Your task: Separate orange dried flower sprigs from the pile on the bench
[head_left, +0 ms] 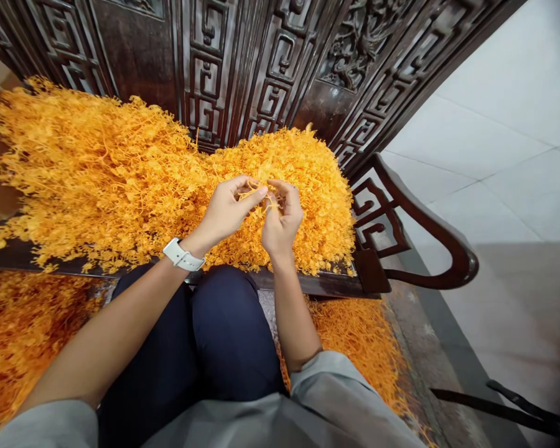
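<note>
A big heap of thin orange sprigs covers the seat of a dark carved wooden bench. My left hand, with a white watch on the wrist, and my right hand meet over the right part of the heap. Both pinch the same small orange sprig between fingertips and thumbs, fingers curled. My knees in dark trousers sit just below the bench's front edge.
The bench's carved back rises behind the heap and its curved armrest sticks out at the right. More orange sprigs lie on the floor at the left and under my right arm. Pale floor tiles spread to the right.
</note>
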`<control>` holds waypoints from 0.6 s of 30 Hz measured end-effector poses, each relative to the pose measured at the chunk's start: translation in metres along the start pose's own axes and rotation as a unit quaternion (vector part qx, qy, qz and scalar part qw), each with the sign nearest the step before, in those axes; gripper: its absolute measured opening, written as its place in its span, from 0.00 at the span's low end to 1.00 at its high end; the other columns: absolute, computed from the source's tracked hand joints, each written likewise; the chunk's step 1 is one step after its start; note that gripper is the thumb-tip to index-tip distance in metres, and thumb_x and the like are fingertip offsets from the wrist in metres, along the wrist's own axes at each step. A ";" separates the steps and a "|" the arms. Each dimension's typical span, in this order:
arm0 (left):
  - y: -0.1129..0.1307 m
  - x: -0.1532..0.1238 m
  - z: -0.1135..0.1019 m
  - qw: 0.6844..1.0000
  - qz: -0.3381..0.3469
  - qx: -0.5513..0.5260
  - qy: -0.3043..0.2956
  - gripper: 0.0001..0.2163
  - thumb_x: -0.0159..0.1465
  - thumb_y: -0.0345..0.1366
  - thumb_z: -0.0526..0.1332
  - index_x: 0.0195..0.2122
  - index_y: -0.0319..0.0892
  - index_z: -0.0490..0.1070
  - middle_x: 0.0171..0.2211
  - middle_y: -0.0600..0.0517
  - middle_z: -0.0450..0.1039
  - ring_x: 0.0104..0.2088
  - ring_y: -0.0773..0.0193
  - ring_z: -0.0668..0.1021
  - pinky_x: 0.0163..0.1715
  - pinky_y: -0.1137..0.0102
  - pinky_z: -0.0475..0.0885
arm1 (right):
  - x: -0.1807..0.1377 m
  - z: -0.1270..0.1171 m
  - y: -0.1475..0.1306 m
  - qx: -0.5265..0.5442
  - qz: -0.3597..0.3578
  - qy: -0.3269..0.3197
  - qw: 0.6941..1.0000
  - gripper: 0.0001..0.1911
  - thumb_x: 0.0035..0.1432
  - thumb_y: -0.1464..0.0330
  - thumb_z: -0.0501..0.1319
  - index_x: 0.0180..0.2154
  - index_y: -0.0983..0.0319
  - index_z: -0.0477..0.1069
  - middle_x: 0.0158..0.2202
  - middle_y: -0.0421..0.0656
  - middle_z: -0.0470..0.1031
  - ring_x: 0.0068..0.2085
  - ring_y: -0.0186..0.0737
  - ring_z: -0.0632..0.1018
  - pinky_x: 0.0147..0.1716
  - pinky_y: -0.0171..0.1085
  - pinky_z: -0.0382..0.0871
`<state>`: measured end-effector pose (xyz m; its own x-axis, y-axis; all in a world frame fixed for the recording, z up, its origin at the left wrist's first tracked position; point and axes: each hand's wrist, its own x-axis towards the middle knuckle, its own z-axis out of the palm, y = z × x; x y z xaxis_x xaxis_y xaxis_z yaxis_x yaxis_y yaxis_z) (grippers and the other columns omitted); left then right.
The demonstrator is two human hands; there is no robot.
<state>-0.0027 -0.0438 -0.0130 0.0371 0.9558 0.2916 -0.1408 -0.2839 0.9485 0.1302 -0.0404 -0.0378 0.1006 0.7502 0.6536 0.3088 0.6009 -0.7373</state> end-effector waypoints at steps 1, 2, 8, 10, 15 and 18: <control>0.001 0.001 0.000 1.000 -0.002 -0.013 0.006 0.08 0.65 0.39 0.70 0.36 0.41 0.75 0.34 0.51 0.74 0.33 0.66 0.74 0.34 0.70 0.69 | 0.001 0.001 0.001 0.031 0.016 0.003 0.999 0.10 0.71 0.62 0.55 0.48 0.55 0.72 0.47 0.46 0.75 0.50 0.45 0.77 0.53 0.48 0.72; 0.002 0.001 0.000 1.000 -0.006 -0.022 0.009 0.07 0.65 0.38 0.70 0.36 0.41 0.75 0.34 0.51 0.74 0.32 0.67 0.74 0.33 0.70 0.68 | 0.002 0.002 0.002 0.056 0.032 0.004 0.998 0.10 0.71 0.60 0.55 0.47 0.55 0.72 0.46 0.45 0.75 0.49 0.44 0.77 0.52 0.48 0.72; 0.000 0.001 -0.003 0.998 -0.028 -0.010 -0.063 0.09 0.65 0.39 0.69 0.31 0.42 0.72 0.28 0.53 0.70 0.27 0.66 0.72 0.29 0.69 0.68 | 0.014 0.005 0.002 0.079 0.099 -0.001 0.992 0.22 0.69 0.44 0.55 0.39 0.56 0.66 0.37 0.42 0.69 0.40 0.40 0.74 0.45 0.43 0.73; 0.000 0.000 -0.004 0.996 -0.020 0.003 -0.085 0.10 0.65 0.38 0.68 0.30 0.42 0.71 0.26 0.53 0.68 0.27 0.66 0.70 0.29 0.69 0.66 | 0.017 0.005 0.001 0.100 0.113 -0.020 0.988 0.24 0.66 0.42 0.58 0.38 0.56 0.66 0.35 0.41 0.68 0.38 0.39 0.73 0.41 0.40 0.73; 0.003 -0.001 -0.002 0.991 -0.029 -0.006 -0.131 0.10 0.63 0.37 0.68 0.28 0.42 0.70 0.27 0.53 0.66 0.28 0.67 0.67 0.31 0.69 0.64 | 0.018 0.002 0.005 0.096 0.086 -0.062 0.990 0.22 0.69 0.45 0.57 0.36 0.56 0.67 0.35 0.40 0.67 0.34 0.36 0.70 0.36 0.38 0.69; 0.001 -0.003 0.001 0.989 -0.056 -0.036 -0.134 0.10 0.62 0.37 0.69 0.28 0.42 0.70 0.27 0.53 0.67 0.28 0.67 0.67 0.31 0.69 0.64 | 0.015 0.002 0.007 0.098 0.078 -0.053 0.991 0.23 0.71 0.47 0.56 0.32 0.57 0.63 0.30 0.38 0.63 0.30 0.34 0.66 0.32 0.37 0.65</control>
<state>-0.0024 -0.0470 -0.0126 0.3151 0.9240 0.2167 -0.1902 -0.1623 0.9682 0.1321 -0.0240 -0.0332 0.0302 0.8571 0.5143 0.1064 0.5089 -0.8542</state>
